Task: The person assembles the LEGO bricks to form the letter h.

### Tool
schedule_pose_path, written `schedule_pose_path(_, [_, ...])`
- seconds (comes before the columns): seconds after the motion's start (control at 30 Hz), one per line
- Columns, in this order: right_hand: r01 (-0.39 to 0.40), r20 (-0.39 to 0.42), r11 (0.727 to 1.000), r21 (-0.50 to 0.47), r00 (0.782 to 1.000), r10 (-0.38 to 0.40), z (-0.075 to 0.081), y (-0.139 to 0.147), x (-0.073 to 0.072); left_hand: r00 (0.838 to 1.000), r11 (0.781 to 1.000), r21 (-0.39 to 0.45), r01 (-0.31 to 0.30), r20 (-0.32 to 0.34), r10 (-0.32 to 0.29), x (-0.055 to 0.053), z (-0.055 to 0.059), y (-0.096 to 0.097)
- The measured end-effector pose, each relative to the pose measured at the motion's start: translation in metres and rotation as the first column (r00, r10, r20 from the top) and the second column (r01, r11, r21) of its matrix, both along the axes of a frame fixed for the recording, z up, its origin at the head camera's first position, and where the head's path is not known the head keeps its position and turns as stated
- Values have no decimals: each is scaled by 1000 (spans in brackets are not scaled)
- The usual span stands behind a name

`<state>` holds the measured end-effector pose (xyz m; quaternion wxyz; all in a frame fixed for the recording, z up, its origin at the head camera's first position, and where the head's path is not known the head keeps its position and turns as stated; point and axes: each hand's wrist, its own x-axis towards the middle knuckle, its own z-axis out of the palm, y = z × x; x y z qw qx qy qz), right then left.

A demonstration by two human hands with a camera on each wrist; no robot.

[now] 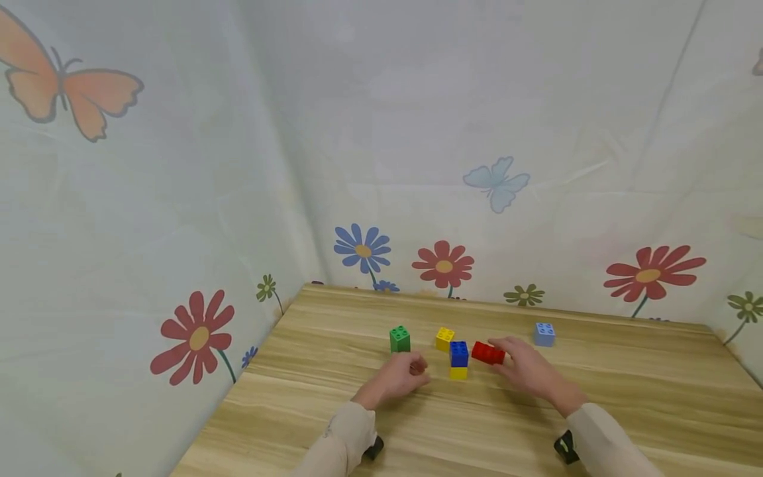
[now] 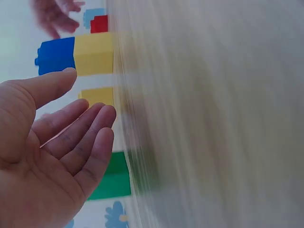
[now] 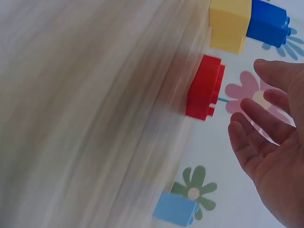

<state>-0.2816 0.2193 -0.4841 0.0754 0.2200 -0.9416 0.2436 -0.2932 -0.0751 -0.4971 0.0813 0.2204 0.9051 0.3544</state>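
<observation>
A blue brick (image 1: pixel 458 354) is stacked on a yellow brick (image 1: pixel 458 373) between the two hands. My left hand (image 1: pixel 398 376) hovers left of this stack, fingers loosely bent and holding nothing; in the left wrist view its thumb overlaps the blue brick. On the stack's other side a flat red brick (image 1: pixel 487 353) lies on the table, studs up. My right hand (image 1: pixel 527 368) is beside and above it, thumb and fingers spread. A gap shows between those fingers (image 3: pixel 240 135) and the red brick in the right wrist view.
Behind the stack sits another yellow brick (image 1: pixel 444 338). A green brick (image 1: pixel 400 340) stands just beyond the left hand, and a light blue brick (image 1: pixel 544 334) lies farther back on the right. A printed cloth (image 1: pixel 405 199) hangs along the wooden table's (image 1: pixel 644 391) back and left edges.
</observation>
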Motion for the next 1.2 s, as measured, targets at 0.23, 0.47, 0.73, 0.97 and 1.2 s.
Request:
schedule_pose_path(0.23, [4, -39, 1000, 20, 999, -3, -8, 15, -4, 998, 999, -21, -47, -43, 46, 0, -2, -22])
schedule_pose_path(0.47, [8, -26, 1000, 17, 1000, -7, -12, 20, -8, 989, 990, -62, -130, -72, 126, -4, 2, -35])
schedule_pose_path(0.73, [3, 9, 999, 36, 1000, -3, -12, 20, -14, 974, 972, -92, -215, -89, 207, -11, 8, -42])
schedule_pose_path(0.97, [-2, 53, 1000, 28, 999, 1, -13, 13, -21, 965, 960, -107, -259, -77, 251, -20, 9, -40])
schedule_pose_path(1.2, [5, 95, 999, 32, 995, -8, -18, 7, -26, 957, 956, -54, -288, -16, 288, -26, 9, -33])
